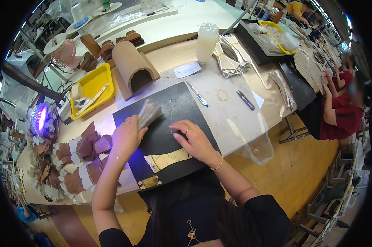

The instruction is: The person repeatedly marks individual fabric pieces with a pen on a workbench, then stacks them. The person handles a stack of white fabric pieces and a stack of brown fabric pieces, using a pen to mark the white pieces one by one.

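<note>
My left hand [127,136] is closed around a bundle of thin pale strips [149,113], slightly blurred, over a black mat [153,142]. On the mat lies one thin grey strip [171,109]. The fingertips of my right hand [194,140] are at its near end, thumb and fingers apart. They seem to touch the strip without gripping it. A cream printed piece [167,159] lies on the mat's near part, below my right hand. Beside my left forearm, brown leather pieces with white parts [87,150] are piled on the table.
Behind the mat are a brown half-round form [132,66], a yellow tray [100,85], a bottle [207,43] and bundled strips [232,57]. To the right lie a pen [197,94], a rubber band [222,95] and thread snips [246,100]. A lit lamp [41,117] stands left; co-workers [341,111] sit right.
</note>
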Motion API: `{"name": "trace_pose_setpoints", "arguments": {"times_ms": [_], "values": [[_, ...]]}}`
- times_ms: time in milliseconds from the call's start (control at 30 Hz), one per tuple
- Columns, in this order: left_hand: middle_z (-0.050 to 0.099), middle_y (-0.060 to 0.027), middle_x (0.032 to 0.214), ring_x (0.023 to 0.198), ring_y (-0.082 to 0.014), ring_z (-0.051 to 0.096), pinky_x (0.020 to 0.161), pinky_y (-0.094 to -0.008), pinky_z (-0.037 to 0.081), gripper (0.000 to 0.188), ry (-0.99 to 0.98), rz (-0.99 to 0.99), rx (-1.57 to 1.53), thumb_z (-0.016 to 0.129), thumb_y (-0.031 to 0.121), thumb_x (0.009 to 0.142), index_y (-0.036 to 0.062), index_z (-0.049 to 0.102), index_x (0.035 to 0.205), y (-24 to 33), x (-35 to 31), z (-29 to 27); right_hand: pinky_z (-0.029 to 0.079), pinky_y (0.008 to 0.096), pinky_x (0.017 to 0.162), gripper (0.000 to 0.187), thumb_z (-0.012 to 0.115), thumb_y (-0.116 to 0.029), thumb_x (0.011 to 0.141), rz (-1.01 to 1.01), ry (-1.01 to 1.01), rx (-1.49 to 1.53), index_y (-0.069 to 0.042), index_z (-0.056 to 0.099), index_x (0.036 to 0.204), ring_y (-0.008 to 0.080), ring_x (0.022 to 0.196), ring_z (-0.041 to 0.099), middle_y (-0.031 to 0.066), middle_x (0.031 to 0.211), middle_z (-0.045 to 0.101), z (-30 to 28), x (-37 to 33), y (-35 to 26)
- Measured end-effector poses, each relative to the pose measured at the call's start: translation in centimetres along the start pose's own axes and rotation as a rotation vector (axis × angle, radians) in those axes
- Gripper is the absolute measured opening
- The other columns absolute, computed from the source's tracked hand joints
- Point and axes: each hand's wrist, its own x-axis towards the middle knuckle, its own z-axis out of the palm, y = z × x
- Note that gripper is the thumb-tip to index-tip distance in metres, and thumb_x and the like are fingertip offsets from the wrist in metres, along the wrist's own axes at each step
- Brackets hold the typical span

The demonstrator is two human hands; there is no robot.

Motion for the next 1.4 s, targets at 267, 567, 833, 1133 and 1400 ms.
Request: {"name": "trace_pose_setpoints", "arguments": {"times_ms": [267,567,833,1133,1400], "values": [[0.050,-0.0164,0.139,0.128,-0.0272,0.051,0.112,-0.0388,0.037,0.059,0.389,-0.136,-1.357,0.051,0.035,0.107,-0.0012,0.032,0.150,5.5,-3.9,0.6,0.044,0.0380,0.109,0.088,0.082,-0.030,0.088,0.186,-0.175,0.811,-0.010,0.031,0.155,0.0246,0.131,0.051,0.0114,0.141,0.052,0.5,0.1,-1.4],[0.054,-0.0204,0.138,0.129,-0.0294,0.053,0.112,-0.0405,0.038,0.056,0.047,-0.054,-1.404,0.058,0.032,0.105,-0.0019,0.041,0.146,11.3,-6.2,4.8,0.061,0.0353,0.085,0.064,0.079,-0.015,0.089,0.489,0.134,1.241,-0.011,0.044,0.142,0.0176,0.106,0.065,0.0091,0.122,0.061,-5.1,-0.8,2.7],[0.056,-0.0135,0.141,0.132,-0.0234,0.052,0.112,-0.0394,0.038,0.059,-0.121,0.061,-1.206,0.069,0.015,0.096,0.0075,0.044,0.148,11.1,-6.9,2.2,0.063,0.0325,0.058,0.050,0.068,-0.023,0.095,0.336,0.271,0.984,-0.010,0.048,0.139,0.0187,0.088,0.070,0.0101,0.114,0.063,-19.8,3.7,10.2],[0.063,-0.0173,0.128,0.121,-0.0291,0.060,0.103,-0.0393,0.046,0.046,-0.008,-0.027,-1.073,0.071,0.014,0.093,0.0054,0.057,0.136,9.5,-7.2,2.6,0.061,0.0409,0.069,0.070,0.078,-0.038,0.086,0.624,0.256,-0.245,-0.008,0.046,0.140,0.0318,0.092,0.071,0.0189,0.108,0.066,-20.2,8.1,17.7],[0.059,-0.0176,0.130,0.123,-0.0370,0.056,0.106,-0.0442,0.044,0.044,0.268,0.049,-0.687,0.075,0.011,0.087,0.0060,0.062,0.129,8.1,-7.1,4.1,0.043,0.0450,0.089,0.019,0.081,-0.024,0.081,0.299,0.379,-0.679,-0.008,0.072,0.086,0.0302,0.101,0.057,0.0089,0.102,0.059,-14.1,3.4,14.5]]}}
